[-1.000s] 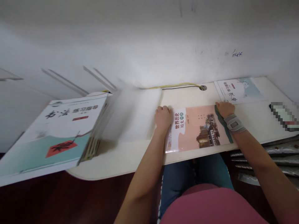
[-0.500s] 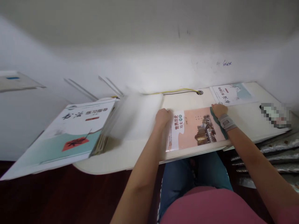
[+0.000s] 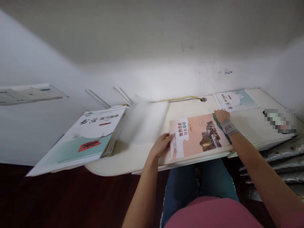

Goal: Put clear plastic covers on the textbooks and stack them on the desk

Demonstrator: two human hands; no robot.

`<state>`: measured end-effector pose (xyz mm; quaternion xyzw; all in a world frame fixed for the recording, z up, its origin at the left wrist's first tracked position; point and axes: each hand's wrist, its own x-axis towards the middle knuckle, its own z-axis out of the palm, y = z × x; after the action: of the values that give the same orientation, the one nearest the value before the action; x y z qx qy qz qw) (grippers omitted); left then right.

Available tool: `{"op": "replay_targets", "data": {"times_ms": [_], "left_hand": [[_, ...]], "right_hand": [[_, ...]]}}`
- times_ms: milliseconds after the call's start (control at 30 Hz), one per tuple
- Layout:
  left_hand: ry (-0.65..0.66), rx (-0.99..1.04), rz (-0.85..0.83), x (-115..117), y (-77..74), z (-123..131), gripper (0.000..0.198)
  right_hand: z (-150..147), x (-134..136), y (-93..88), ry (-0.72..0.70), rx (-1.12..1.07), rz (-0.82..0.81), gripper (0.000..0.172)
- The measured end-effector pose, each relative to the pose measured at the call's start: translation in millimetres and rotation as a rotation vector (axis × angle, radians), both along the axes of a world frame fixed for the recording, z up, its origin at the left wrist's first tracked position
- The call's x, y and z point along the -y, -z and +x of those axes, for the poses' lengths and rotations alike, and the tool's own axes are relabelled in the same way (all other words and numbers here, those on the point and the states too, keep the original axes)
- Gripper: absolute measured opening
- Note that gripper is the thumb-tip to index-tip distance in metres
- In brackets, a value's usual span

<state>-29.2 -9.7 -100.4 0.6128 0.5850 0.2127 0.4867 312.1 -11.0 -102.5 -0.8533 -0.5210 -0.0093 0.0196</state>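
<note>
In front of me lies a world history workbook (image 3: pixel 193 137) with a pink and white cover and a picture of a building and crowd. Its left edge is in my left hand (image 3: pixel 162 144), thumb at the cover and fingers bent and partly hidden. My right hand (image 3: pixel 222 116), with a grey wristband, is closed at the book's far right corner, on the green strip of the cover. To the left, a translucent white sheet (image 3: pixel 147 125) lies on the desk, beside a stack of calligraphy workbooks (image 3: pixel 97 133).
Another calligraphy workbook (image 3: pixel 237 99) lies at the back right of the white desk (image 3: pixel 125 163), near a phone (image 3: pixel 280 121), blurred out. A yellow cable (image 3: pixel 182 97) runs along the wall to a hole. Silvery packages (image 3: pixel 285 161) sit below the desk's right side.
My left hand has come down and slightly towards me along the workbook's left edge, its fingers now less tightly curled. My right hand stays at the far right corner. The view has shifted slightly.
</note>
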Motion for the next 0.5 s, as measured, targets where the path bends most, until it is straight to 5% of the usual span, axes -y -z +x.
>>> {"op": "replay_targets", "data": {"times_ms": [133,333,433,500], "left_hand": [[-0.111,0.513,-0.185,26,5.9,-3,0.034],[-0.241,0.705,-0.228,9,-3.2,-12,0.034],[-0.195,0.761,-0.299,-13,-9.5,12,0.026],[-0.165,0.796,-0.317,-29,-12.2,50,0.021]], "right_hand": [[1,2,-3.1,-0.015,-0.034,-0.018,0.047],[36,49,-4.6,0.018,-0.076,-0.049,0.043],[50,85,-1.2,0.077,-0.071,-0.039,0.044],[53,101,2.1,0.101,-0.068,-0.024,0.043]]}}
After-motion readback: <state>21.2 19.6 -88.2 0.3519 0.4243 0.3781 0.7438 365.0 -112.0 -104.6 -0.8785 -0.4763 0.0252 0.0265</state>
